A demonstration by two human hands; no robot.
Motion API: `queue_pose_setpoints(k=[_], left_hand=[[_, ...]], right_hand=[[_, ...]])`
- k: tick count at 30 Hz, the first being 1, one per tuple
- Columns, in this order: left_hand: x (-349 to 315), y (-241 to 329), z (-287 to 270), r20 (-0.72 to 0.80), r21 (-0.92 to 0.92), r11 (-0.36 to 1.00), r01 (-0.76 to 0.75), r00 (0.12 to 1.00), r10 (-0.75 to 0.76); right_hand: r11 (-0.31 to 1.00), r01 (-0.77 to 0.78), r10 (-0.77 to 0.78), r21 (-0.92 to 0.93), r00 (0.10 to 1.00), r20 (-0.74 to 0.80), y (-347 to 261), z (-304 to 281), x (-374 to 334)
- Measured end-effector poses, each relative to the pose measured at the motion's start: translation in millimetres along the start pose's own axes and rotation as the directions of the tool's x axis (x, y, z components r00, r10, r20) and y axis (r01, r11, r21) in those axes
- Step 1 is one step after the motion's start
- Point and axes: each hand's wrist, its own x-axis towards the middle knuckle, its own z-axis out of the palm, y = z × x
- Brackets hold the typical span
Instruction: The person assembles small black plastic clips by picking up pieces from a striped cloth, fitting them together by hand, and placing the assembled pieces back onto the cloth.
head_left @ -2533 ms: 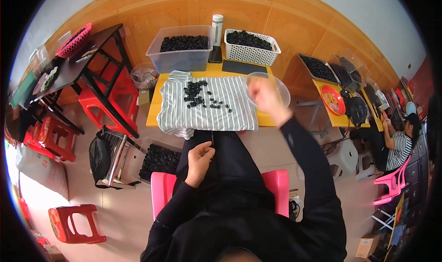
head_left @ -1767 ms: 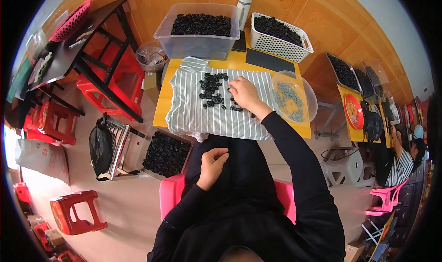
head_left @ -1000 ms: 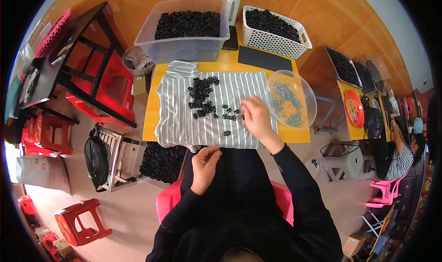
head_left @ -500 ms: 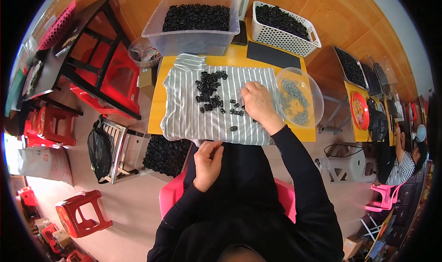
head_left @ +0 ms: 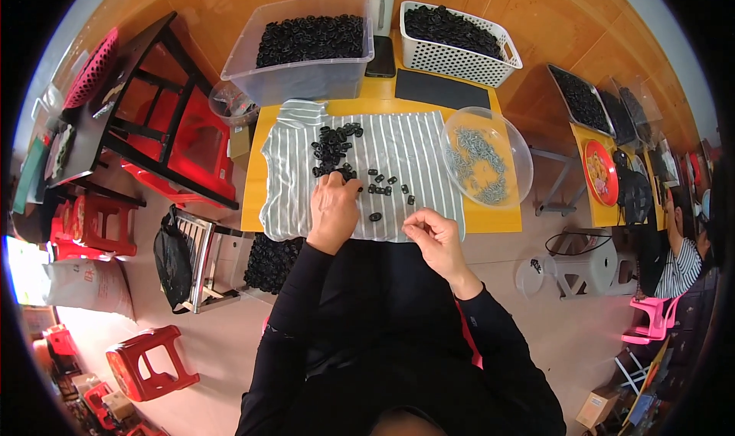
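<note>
My left hand reaches onto the striped grey cloth, its bent fingertips at the near edge of a pile of small black oval parts. Whatever those fingers may pinch is hidden. Closer to me on the right, my right hand is just above the cloth's front edge, thumb and fingertips pressed together; I cannot make out what is between them. Between the hands several loose black parts lie scattered, one nearer part apart from the others. A clear round bowl of small silvery screw-like pieces stands at the right.
Along the back of the yellow table stand a clear bin and a white perforated basket, both full of black parts. A phone and a dark flat board lie there. Red stools stand left; another person sits far right.
My left hand has moved up from the lap edge to the black pile. My right hand has drawn back from the loose parts toward the cloth's front edge. The view has shifted slightly.
</note>
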Motion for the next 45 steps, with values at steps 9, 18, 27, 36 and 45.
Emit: queue_pose_setpoints(k=[9,18,27,36,45], left_hand=[[-19.1,30.4,-18.4,-0.028,-0.625,0.78,0.046,0.996,-0.081],[-44.7,34.3,-14.0,0.356,-0.886,0.222,0.406,0.905,-0.233],[-48.4,42.0,-14.4,0.45,-0.883,0.009,0.47,0.85,-0.272],[-50.9,44.9,-13.4,0.443,-0.89,-0.019,0.456,0.852,-0.277],[-52.4,46.7,-14.2,0.427,-0.899,-0.016,0.439,0.865,-0.265]], right_hand=[[0.987,-0.026,0.029,0.157,0.999,-0.02,-7.3,0.2,1.2],[0.994,0.096,-0.098,0.05,0.994,0.037,-19.5,17.7,15.3],[0.994,-0.07,0.061,0.083,0.993,0.1,-8.8,18.5,15.0],[0.978,-0.124,0.109,0.17,0.99,0.093,-9.2,15.5,13.5],[0.974,-0.128,0.109,0.187,0.988,0.109,-11.2,17.2,11.0]])
